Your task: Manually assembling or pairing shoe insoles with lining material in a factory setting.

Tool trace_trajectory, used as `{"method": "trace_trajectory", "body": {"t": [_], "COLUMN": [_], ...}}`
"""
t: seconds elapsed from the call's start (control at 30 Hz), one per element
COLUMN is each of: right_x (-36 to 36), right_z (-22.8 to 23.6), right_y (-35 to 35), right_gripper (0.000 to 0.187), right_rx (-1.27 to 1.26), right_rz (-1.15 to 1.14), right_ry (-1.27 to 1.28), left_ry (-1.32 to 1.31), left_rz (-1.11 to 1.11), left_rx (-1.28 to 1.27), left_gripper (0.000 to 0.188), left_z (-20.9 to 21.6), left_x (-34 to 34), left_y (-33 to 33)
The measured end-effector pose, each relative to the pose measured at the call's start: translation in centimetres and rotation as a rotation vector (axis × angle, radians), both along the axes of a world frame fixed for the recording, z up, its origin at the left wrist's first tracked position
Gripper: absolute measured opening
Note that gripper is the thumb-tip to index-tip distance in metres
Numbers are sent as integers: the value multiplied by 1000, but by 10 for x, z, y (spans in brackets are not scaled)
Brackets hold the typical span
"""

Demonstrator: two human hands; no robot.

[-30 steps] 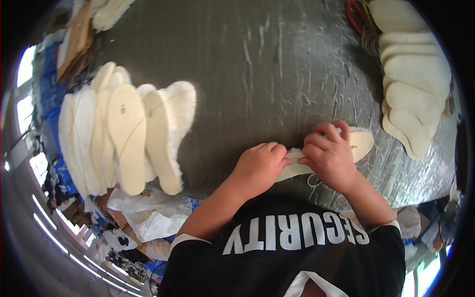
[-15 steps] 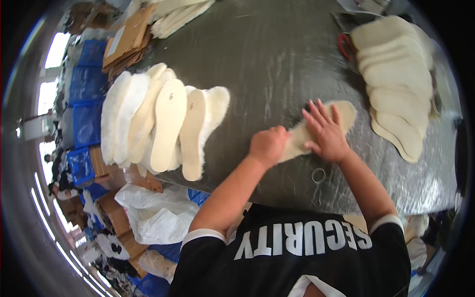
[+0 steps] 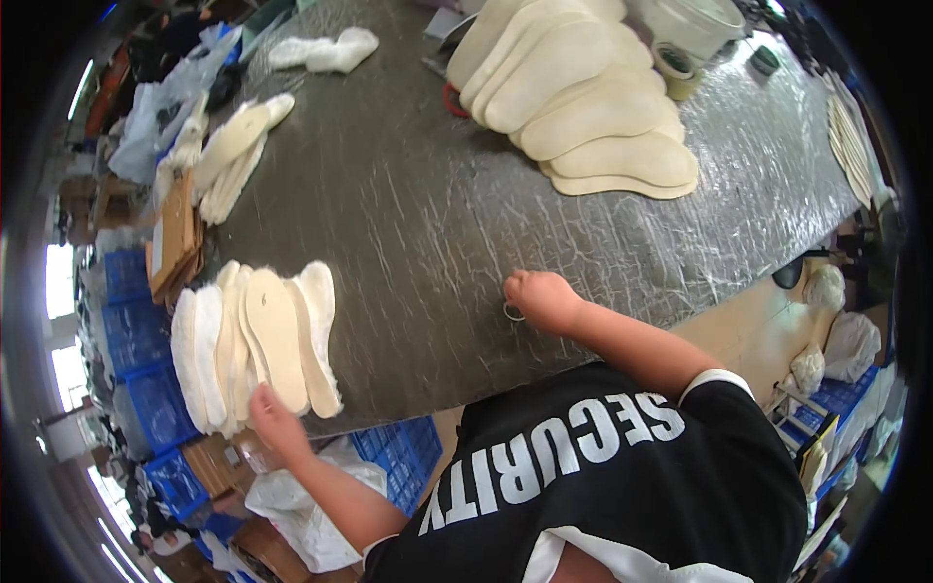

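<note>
Several pale, fleece-backed insoles [image 3: 275, 325] overlap in a row at the left edge of the table. My left hand [image 3: 279, 418] is at their near end, its fingers together on the lower tip of one insole; the thumb side is partly hidden. Out over the middle of the table, my right hand [image 3: 544, 301] is curled into a fist, with no item showing in it. A thin ring [image 3: 513, 312] lies on the tabletop right beside that fist, partly covered by it.
A fanned stack of cream insoles [image 3: 607, 117] occupies the far side of the dark table [image 3: 408, 223], with a red-handled tool [image 3: 453, 99] beside it. White bucket [image 3: 695, 24] behind. Brown cardboard [image 3: 173, 238] and more fleece pieces [image 3: 326, 51] lie far left. Blue crates [image 3: 146, 321] stand beyond.
The view has swung to the right. The single insole under both hands has left the middle of the table. My left hand has moved to the insole row; my right hand has closed from spread fingers.
</note>
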State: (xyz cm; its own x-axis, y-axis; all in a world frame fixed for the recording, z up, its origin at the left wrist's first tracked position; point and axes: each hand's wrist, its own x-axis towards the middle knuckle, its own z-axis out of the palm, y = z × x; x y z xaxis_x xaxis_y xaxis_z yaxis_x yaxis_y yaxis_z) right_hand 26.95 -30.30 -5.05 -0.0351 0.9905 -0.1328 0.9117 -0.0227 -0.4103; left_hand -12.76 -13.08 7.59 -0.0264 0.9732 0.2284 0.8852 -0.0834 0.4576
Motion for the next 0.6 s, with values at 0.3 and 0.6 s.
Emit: {"method": "trace_trajectory", "body": {"t": [0.3, 0.6], "right_x": [90, 105], "right_z": [70, 103], "right_y": [134, 229], "right_gripper": [10, 16], "right_rx": [274, 580], "right_rz": [-330, -686], "right_ry": [300, 437], "left_ry": [32, 52], "left_rz": [-802, -1076], "left_rx": [-343, -394], "left_gripper": [20, 20], "left_z": [-34, -31], "left_x": [156, 290], "left_y": [-28, 28]}}
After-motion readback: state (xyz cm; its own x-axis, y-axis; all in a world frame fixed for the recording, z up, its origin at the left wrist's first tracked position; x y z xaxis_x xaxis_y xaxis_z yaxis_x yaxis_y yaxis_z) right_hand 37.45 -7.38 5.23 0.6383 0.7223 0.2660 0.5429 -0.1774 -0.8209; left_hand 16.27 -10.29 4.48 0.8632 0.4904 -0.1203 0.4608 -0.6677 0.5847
